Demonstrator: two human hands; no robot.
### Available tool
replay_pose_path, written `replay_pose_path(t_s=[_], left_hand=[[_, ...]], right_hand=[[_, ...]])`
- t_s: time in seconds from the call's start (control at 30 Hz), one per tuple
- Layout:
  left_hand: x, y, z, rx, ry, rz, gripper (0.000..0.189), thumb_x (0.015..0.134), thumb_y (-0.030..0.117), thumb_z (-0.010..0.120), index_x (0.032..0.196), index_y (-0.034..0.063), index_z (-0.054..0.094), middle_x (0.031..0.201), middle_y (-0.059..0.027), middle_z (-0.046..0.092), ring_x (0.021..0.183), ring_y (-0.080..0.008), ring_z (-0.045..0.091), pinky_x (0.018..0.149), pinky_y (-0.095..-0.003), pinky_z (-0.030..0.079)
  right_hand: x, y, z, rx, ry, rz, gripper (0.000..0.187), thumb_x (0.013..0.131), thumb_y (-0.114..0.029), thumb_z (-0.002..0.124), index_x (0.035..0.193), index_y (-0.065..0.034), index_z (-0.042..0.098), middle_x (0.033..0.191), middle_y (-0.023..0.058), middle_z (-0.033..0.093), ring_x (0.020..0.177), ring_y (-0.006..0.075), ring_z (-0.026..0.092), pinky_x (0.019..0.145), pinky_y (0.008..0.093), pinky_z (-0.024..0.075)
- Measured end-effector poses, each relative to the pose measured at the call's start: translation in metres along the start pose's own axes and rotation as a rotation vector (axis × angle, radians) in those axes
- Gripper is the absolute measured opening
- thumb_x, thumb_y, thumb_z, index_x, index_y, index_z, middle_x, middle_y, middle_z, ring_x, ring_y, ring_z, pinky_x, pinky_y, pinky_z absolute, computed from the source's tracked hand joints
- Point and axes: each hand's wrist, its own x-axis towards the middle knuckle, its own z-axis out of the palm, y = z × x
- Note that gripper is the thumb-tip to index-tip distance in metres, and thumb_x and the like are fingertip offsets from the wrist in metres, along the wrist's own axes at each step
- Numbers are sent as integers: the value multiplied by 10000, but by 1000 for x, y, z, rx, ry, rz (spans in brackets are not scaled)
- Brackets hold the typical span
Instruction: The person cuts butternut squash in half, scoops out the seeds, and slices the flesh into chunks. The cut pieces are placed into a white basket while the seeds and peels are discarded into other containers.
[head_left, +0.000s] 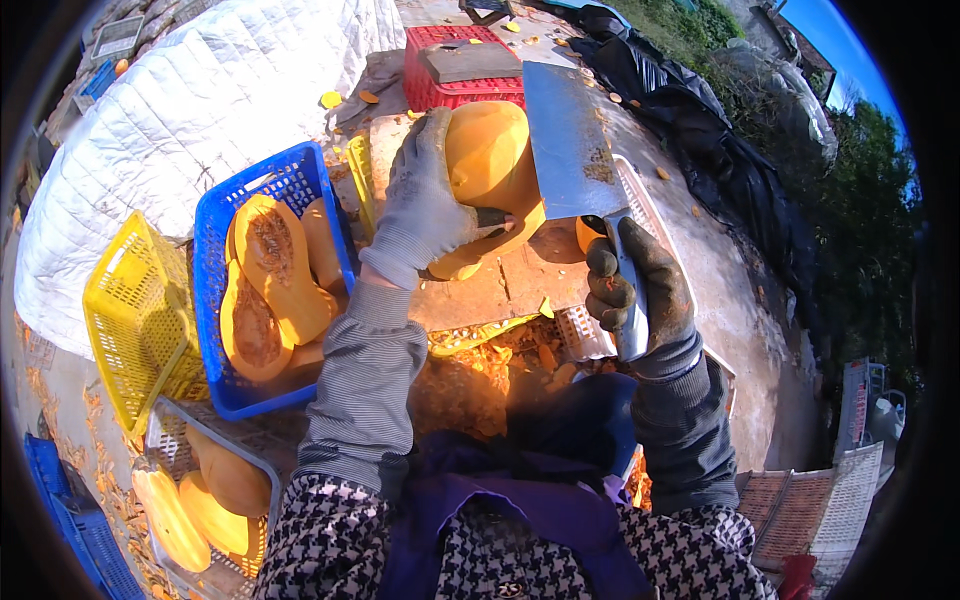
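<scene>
In a pale work glove, my left hand (427, 195) grips a peeled orange squash (487, 161) from its left side, above a wooden board (480, 296). My right hand (649, 277), in a dark stained glove, is wrapped around the metal handle of a wide cleaver (574, 142). The blade stands upright along the squash's right side; whether it touches the flesh I cannot tell. Seeds and a small yellow scrap lie on the board. Part of another orange piece (589, 234) shows behind the cleaver's handle.
Left of the board, a blue crate (217, 375) holds halved squash (274, 247). Beyond it are a yellow crate (139, 322) and a grey crate (274, 480) with more squash. Peelings (480, 390) lie below the board. A red crate (461, 94) stands at the far side, near white quilted sheeting (210, 97).
</scene>
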Motion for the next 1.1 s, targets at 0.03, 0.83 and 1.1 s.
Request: replay_pose_path(t_s=[0.03,0.83,1.1], left_hand=[[-1,0,1,-18,-7,-20,1231,466,407,911,1408,25,217,1371,-217,328,1280,-357,360,1070,-418,330],[-7,25,-7,-591,463,21,665,724,325,795,1204,-18,488,1096,-152,555,1018,-270,569,886,-373,468],[-12,41,-25,-760,404,68,300,839,104,694,1097,-22,606,984,-58,646,851,-111,624,731,-224,519]], right_hand=[[0,0,1,-49,1,11,340,984,-245,404,1153,42,468,775,77,554,491,79,471,400,222,441],[-14,39,43,-683,91,-290,219,894,-185,545,1009,-10,483,707,60,574,465,103,521,421,221,422],[-25,54,49,-572,-5,-324,216,887,-185,563,986,-16,473,701,93,576,443,115,515,396,228,413]])
